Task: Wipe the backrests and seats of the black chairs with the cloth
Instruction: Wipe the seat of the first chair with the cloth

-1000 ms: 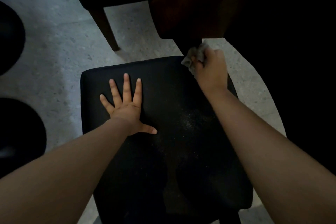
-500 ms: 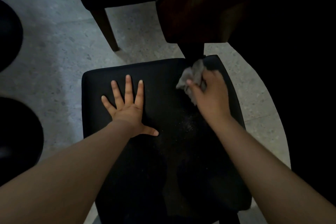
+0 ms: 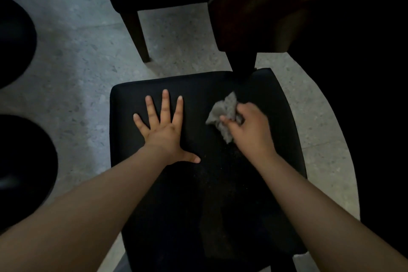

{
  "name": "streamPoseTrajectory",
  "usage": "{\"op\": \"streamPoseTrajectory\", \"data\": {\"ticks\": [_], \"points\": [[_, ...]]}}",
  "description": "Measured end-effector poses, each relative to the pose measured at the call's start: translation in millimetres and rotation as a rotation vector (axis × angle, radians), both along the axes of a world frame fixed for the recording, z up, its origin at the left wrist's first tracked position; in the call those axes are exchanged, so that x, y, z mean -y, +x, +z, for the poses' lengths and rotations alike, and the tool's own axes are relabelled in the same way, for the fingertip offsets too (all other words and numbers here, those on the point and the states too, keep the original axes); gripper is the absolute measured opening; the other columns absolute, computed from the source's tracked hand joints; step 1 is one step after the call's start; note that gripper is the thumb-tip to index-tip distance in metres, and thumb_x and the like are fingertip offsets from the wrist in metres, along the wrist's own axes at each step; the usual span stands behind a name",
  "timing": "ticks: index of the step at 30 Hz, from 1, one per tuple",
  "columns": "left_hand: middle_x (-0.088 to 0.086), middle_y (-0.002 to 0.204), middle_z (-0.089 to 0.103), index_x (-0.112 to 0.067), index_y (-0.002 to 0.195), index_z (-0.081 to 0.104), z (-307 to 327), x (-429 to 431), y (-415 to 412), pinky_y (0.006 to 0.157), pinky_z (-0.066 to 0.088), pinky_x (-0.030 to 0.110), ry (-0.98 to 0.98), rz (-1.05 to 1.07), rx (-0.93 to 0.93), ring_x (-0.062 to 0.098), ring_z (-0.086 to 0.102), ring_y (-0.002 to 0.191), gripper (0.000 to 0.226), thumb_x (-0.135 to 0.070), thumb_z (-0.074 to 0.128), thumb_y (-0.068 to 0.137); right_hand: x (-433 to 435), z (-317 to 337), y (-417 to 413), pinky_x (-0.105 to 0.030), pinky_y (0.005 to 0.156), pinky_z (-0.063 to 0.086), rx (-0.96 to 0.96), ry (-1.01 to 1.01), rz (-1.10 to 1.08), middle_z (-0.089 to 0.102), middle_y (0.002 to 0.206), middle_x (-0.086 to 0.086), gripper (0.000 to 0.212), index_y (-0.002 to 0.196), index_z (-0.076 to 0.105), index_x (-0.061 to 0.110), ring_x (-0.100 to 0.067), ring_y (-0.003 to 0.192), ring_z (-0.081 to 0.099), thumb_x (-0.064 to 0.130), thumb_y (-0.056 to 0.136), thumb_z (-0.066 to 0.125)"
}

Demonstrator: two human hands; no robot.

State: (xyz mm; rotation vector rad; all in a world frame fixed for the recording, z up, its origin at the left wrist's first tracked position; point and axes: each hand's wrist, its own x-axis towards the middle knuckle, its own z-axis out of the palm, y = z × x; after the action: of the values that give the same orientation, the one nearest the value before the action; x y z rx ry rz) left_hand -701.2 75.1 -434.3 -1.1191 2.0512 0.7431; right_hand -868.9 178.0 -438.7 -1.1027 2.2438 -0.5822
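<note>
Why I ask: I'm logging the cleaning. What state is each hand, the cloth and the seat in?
left hand: open, flat on the seat, fingers spread
right hand: grips the cloth against the seat
cloth: crumpled, held on the seat
seat: pale dust specks near its middle

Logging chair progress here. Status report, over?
Left hand flat on black seat, bracing. Right hand grips cloth, pressed on seat's far right. Dust specks mid-seat; backrest overhangs far edge.
</note>
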Motion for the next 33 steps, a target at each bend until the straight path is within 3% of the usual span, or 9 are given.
{"op": "streamPoseTrajectory", "data": {"ticks": [2,5,10,14,17,21,27,30,33], "points": [[-0.002,0.143,-0.053,-0.035,0.143,-0.036,1.2,1.8,9.2,0.109,-0.014,0.067,-0.014,-0.008,-0.069,0.035,-0.046,0.132,0.152,-0.077,0.076,0.049,16.4,4.0,-13.9,-0.01,0.071,0.033,-0.081,-0.053,-0.084,0.052,0.107,0.002,0.027,0.117,0.062,0.019,-0.004,0.089,0.051,0.033,0.094,0.061],[-0.007,0.155,-0.036,-0.035,0.15,-0.023,6.9,9.8,29.4,0.116,-0.009,0.057,-0.041,-0.002,-0.175,0.025,-0.033,0.142,0.141,-0.076,0.074,0.055,54.2,-2.6,-29.5,-0.018,0.081,0.035,-0.15,-0.016,-0.127,0.05,0.118,-0.002,0.036,0.13,0.055,0.018,-0.01,0.099,0.05,0.032,0.096,0.058],[-0.001,0.16,-0.025,-0.025,0.155,-0.009,10.0,10.0,67.9,0.12,-0.002,0.052,-0.159,0.026,-0.217,0.025,-0.021,0.147,0.128,-0.069,0.071,0.066,52.3,-16.0,7.2,-0.021,0.087,0.041,-0.201,0.007,-0.143,0.051,0.12,-0.002,0.03,0.124,0.056,0.018,-0.011,0.105,0.054,0.027,0.096,0.058],[0.001,0.155,-0.036,-0.022,0.151,-0.023,0.6,7.5,88.4,0.119,0.001,0.056,-0.123,0.068,-0.117,0.032,-0.028,0.144,0.136,-0.074,0.069,0.065,11.0,-7.6,41.4,-0.018,0.086,0.036,-0.045,0.032,0.03,0.049,0.117,0.003,0.045,0.137,0.05,0.021,-0.001,0.097,0.046,0.029,0.094,0.06],[0.002,0.15,-0.044,-0.021,0.148,-0.029,-6.1,6.0,90.2,0.119,0.0,0.058,-0.089,0.059,-0.11,0.035,-0.034,0.141,0.137,-0.075,0.066,0.066,-2.8,6.0,50.7,-0.023,0.087,0.046,0.052,0.047,0.089,0.05,0.109,0.005,0.036,0.128,0.058,0.021,-0.003,0.095,0.05,0.03,0.093,0.062],[0.002,0.144,-0.051,-0.022,0.144,-0.036,-10.8,7.0,87.5,0.116,-0.007,0.058,-0.059,0.072,-0.078,0.035,-0.04,0.137,0.138,-0.075,0.065,0.067,35.4,13.6,23.3,-0.022,0.083,0.043,-0.095,-0.074,0.01,0.053,0.113,0.0,0.025,0.117,0.062,0.019,-0.005,0.095,0.049,0.027,0.093,0.062],[0.002,0.14,-0.056,-0.023,0.137,-0.044,-14.6,8.8,84.4,0.116,-0.009,0.059,-0.026,0.061,-0.03,0.035,-0.044,0.133,0.138,-0.077,0.063,0.068,86.5,-21.1,12.9,-0.029,0.089,0.046,-0.2,0.003,-0.113,0.052,0.116,-0.005,0.023,0.113,0.06,0.016,-0.016,0.102,0.054,0.031,0.095,0.058],[0.002,0.137,-0.058,-0.023,0.134,-0.046,-14.2,9.5,84.5,0.115,-0.01,0.059,-0.017,0.056,-0.024,0.036,-0.044,0.133,0.138,-0.077,0.063,0.068,60.0,-24.1,44.2,-0.025,0.085,0.045,-0.188,-0.028,-0.115,0.051,0.114,-0.001,0.031,0.122,0.058,0.017,-0.01,0.097,0.053,0.031,0.095,0.059],[0.0,0.134,-0.06,-0.025,0.13,-0.047,-12.7,9.4,83.5,0.115,-0.011,0.059,-0.008,0.055,-0.02,0.036,-0.045,0.132,0.137,-0.077,0.063,0.068,23.7,-18.8,67.2,-0.017,0.078,0.037,-0.081,-0.023,0.033,0.049,0.107,0.005,0.038,0.129,0.056,0.019,-0.005,0.092,0.05,0.031,0.094,0.061]]}}
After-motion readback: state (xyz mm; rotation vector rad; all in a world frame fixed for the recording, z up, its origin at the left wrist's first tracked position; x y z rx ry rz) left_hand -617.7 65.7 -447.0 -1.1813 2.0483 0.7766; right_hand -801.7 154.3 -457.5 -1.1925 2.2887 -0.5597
